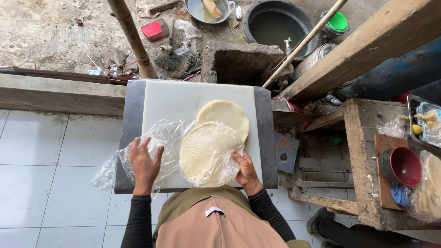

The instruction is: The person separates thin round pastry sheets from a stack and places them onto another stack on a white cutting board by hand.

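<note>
A white cutting board (pixel 183 98) lies on a grey slab in front of me. One round pale flatbread wrapper (pixel 226 115) rests flat on the board. A stack of the same wrappers (pixel 204 151) sits partly inside a clear plastic bag (pixel 167 138). My left hand (pixel 144 163) presses down on the loose crumpled end of the bag at the board's near left. My right hand (pixel 245 170) grips the near right edge of the wrapper stack through the plastic.
Right of me stands a wooden bench (pixel 363 151) with a red bowl (pixel 404 165), bagged wrappers (pixel 429 188) and a tray of food (pixel 425 121). Beyond the board are a bamboo pole (pixel 133 39), a stone block (pixel 241 62), a black basin (pixel 278 23) and scattered rubbish.
</note>
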